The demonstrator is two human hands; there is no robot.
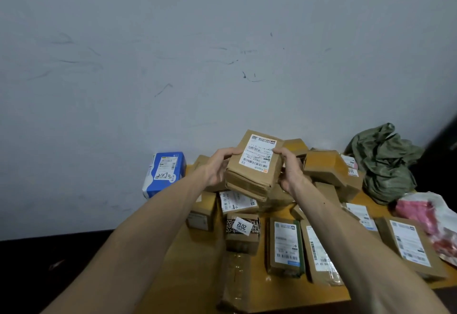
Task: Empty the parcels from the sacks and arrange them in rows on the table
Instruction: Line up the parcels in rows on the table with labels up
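While a brown parcel [254, 165] hangs above the far heap [324, 165], the left grip [218, 167] and right grip [290, 172] curl round its sides. Arranging seems under way; next it likely needs laying flat beside the near row [284, 244] on the tabletop [190, 269].

The left forearm [148, 227] and right forearm [358, 239], both bare, reach forward from the lower corners of the view and draw together toward the middle, held raised. The left hand [217, 169] grips the left side of a brown parcel [254, 172], its thumb laid over the upper edge. The right hand [290, 171] grips the opposite side, thumb pressed on the top face. The fingers beneath are hidden.
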